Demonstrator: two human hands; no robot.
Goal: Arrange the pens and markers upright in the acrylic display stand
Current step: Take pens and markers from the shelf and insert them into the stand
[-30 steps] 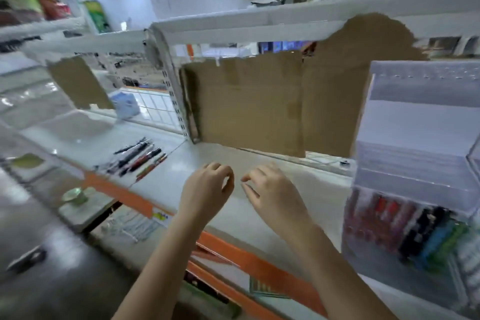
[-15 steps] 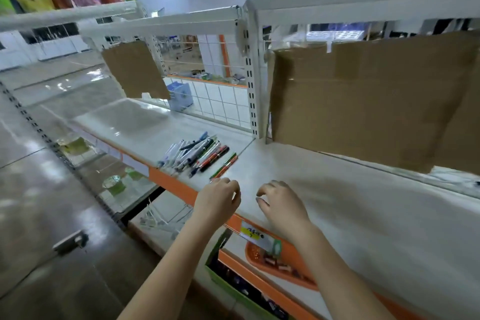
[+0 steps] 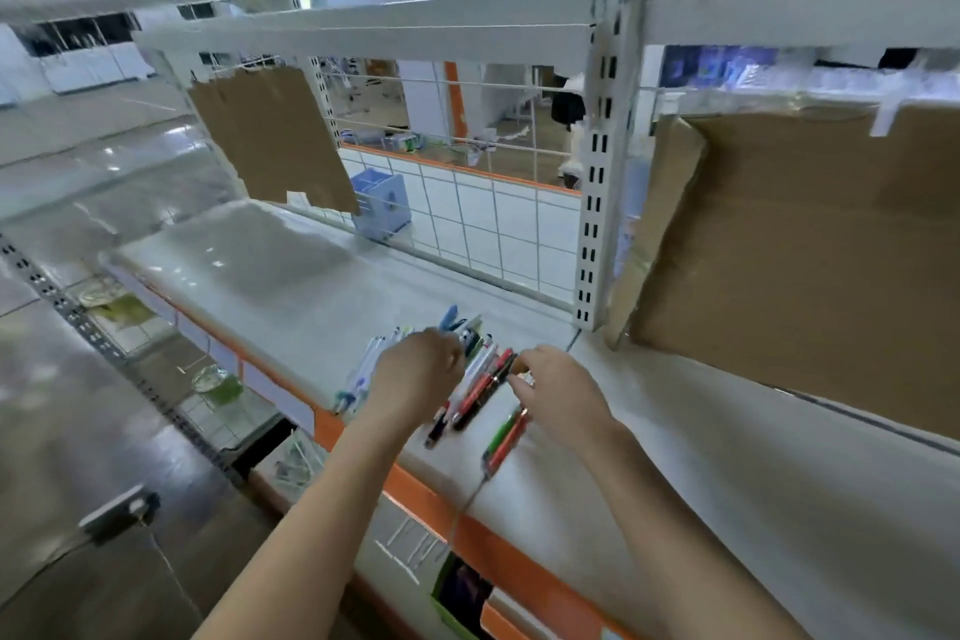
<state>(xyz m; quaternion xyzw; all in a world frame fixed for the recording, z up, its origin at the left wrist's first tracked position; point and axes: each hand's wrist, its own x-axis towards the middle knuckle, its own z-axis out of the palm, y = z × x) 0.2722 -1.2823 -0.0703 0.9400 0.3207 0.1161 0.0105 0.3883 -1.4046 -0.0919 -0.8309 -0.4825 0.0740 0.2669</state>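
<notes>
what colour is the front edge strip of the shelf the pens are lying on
Orange: the front edge strip shows clearly in the head view, below the pens.

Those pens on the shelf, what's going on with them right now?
A person is reaching with both hands into a loose pile of pens and markers lying flat on the white shelf. The left hand is over the middle of the pile, the right hand at its right edge, fingers curled at the pens. Nothing is clearly lifted yet, and no display stand is in view.

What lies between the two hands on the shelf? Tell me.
Head view: between the left hand and right hand lie pens and markers, flat on the shelf.
</notes>
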